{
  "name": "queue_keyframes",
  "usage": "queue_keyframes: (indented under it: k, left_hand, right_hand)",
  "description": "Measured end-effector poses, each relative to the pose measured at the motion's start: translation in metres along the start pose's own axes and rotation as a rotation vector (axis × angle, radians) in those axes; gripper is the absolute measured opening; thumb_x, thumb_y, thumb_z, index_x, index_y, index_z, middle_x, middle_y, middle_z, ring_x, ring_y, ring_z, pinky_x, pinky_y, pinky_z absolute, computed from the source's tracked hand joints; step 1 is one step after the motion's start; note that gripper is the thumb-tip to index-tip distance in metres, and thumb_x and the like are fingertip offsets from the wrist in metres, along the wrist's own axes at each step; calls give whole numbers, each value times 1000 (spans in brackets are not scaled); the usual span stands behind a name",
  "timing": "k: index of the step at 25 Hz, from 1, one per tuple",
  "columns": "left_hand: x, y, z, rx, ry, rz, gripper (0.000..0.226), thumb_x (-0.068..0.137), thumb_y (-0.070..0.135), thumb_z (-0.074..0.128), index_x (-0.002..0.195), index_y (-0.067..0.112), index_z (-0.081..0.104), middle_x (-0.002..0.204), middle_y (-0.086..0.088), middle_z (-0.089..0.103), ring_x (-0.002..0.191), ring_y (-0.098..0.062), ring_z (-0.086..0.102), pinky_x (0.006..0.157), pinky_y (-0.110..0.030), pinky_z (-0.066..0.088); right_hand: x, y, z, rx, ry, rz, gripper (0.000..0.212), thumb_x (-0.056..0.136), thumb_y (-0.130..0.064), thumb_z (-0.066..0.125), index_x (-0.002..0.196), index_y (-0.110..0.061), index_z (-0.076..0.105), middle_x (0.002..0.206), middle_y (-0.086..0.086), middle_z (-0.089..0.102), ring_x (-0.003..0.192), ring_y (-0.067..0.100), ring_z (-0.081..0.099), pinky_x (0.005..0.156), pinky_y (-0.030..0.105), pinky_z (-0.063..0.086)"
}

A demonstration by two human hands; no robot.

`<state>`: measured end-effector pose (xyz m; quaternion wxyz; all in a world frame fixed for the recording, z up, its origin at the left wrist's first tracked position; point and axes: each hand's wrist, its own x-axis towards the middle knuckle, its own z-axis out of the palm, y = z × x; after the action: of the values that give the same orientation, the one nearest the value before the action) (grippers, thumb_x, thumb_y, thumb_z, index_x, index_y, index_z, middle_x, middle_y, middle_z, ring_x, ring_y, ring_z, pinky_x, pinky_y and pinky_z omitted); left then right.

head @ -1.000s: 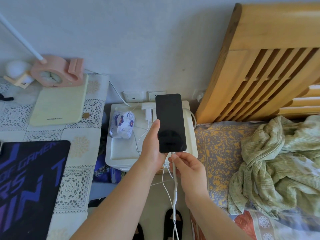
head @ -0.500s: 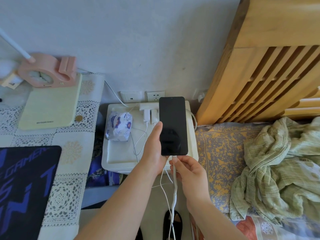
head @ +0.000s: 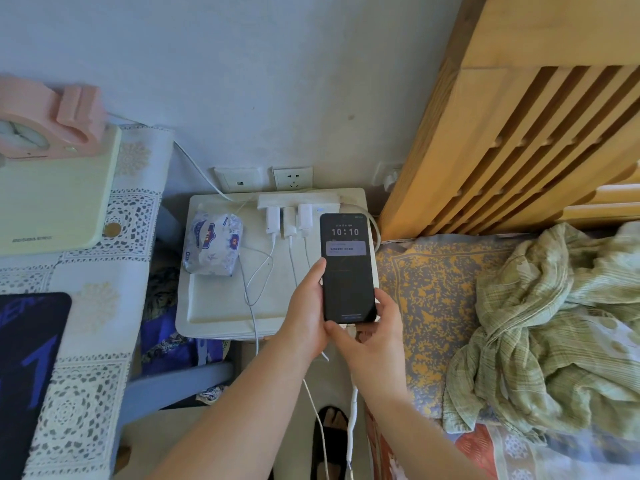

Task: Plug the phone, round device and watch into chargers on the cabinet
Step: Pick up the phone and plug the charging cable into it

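My right hand [head: 372, 336] has its fingers pinched shut on the white plug of the charging cable [head: 352, 403] at the near end of the slim black glass-fronted phone [head: 348, 268], thumb below and fingertips wrapped up the right edge. My left hand [head: 306, 310] clamps the phone's left side, thumb lying along the bezel. I hold it upright in the air over the near right corner of the low white cabinet [head: 221, 306], not resting on it. The screen is lit and shows 10:10, so I judge the plug has seated and the phone step is nearly done.

Next I would lay the phone flat on the cabinet top, with slack in the cable, then look for the round device and the watch; I see neither here.

Further out, a white power strip [head: 298, 201] at the far edge carries three glossy white adapters [head: 289, 220], their thin cables looping limply over the smooth top. A crinkly blue-and-white tissue pack [head: 212, 244] sits at far left. To the right a rumpled green blanket [head: 554, 323] lies on the bed; to the left, the lace-clothed table [head: 100, 306].
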<state>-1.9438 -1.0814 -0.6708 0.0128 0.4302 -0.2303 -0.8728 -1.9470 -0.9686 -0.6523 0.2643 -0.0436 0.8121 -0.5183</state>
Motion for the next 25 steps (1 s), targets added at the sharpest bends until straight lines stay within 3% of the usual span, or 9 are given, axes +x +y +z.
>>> queue_keyframes:
  k: [3,14,18,25]
  left_hand:
    - [9,-5,-1,17,22,-48,42,97,43,37,113,17,67,107,-15,73,91,-30,71,76,-39,58]
    - [56,-30,-14,72,261,-146,43,95,40,44,121,12,63,115,-21,70,105,-39,66,94,-50,52]
    - [71,-28,-13,113,276,-132,44,94,45,43,121,15,62,115,-19,69,105,-36,66,95,-48,52]
    - [89,-14,-4,298,317,-23,57,76,54,50,125,26,55,120,-12,65,108,-30,63,96,-47,52]
  right_hand:
    - [5,8,3,-70,59,17,71,68,-26,82,124,-32,39,104,-21,40,88,-20,48,66,11,40]
    - [36,43,4,-244,27,128,76,69,-41,79,133,-26,41,112,-8,47,87,9,56,70,25,44]
    - [51,46,4,-304,8,125,78,69,-48,76,134,-27,40,106,-12,45,81,3,55,67,26,46]
    - [77,45,11,-465,44,66,83,70,-63,66,138,-27,35,121,-6,47,98,16,59,72,35,54]
